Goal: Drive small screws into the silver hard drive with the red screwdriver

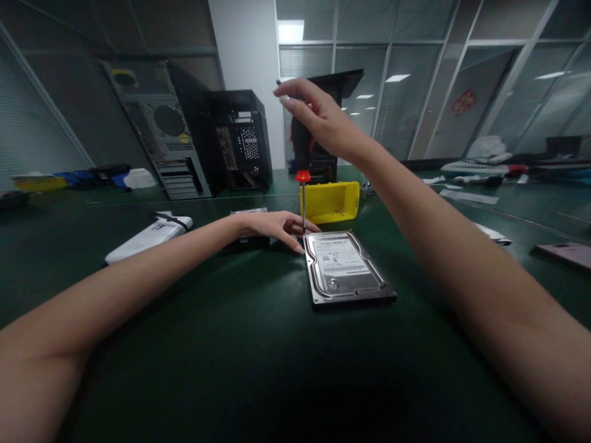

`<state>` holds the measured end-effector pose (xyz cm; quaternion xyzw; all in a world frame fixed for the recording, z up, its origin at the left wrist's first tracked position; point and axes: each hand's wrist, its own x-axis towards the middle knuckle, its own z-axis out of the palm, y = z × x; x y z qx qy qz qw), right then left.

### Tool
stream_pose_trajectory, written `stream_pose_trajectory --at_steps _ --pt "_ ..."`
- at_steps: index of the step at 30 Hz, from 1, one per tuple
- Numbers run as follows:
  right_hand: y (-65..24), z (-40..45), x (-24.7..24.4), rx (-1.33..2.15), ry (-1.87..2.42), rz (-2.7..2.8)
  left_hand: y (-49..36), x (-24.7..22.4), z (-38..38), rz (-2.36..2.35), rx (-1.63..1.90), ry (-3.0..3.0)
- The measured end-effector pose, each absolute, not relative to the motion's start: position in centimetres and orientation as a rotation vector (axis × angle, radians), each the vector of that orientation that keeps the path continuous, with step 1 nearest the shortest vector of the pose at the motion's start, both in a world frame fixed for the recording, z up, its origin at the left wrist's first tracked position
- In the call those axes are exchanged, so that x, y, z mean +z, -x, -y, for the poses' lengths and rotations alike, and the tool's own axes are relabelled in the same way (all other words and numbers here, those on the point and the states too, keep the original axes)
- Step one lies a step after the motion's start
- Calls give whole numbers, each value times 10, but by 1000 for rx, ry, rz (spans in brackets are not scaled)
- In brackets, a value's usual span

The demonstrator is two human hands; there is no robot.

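A silver hard drive with a white label lies flat on the dark green table. My left hand rests at its far left corner, thumb along the near side and fingers reaching behind the corner, steadying it. A screwdriver with a black and red handle stands upright, its shaft meeting the drive at that same corner. Above it, my right hand is curled over the top of the handle, with thumb and forefinger stretched to the left. The palm hides part of the handle, and the tip's exact contact is too small to see.
Behind the drive stands a yellow plastic bin. Another drive lies partly hidden behind my left hand. A white box sits to the left. Computer cases stand at the back left. A pink phone-like object lies far right.
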<state>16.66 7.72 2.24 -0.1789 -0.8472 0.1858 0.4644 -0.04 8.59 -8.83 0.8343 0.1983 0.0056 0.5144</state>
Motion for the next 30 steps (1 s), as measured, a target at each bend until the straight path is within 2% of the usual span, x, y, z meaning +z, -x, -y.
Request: stream_pose_trajectory --at_steps 4,14,25,30 --pt "-164 -75 25 382 442 2059 0 -87 -83 -484 19 -2011" --pt "-170 -63 24 667 455 2155 1 -87 -83 -467 24 -2024" --pt "-166 -67 23 351 499 2090 1 -86 -83 -492 26 -2018" --pt "-167 -70 24 348 509 2113 1 -87 -84 -493 19 -2020"
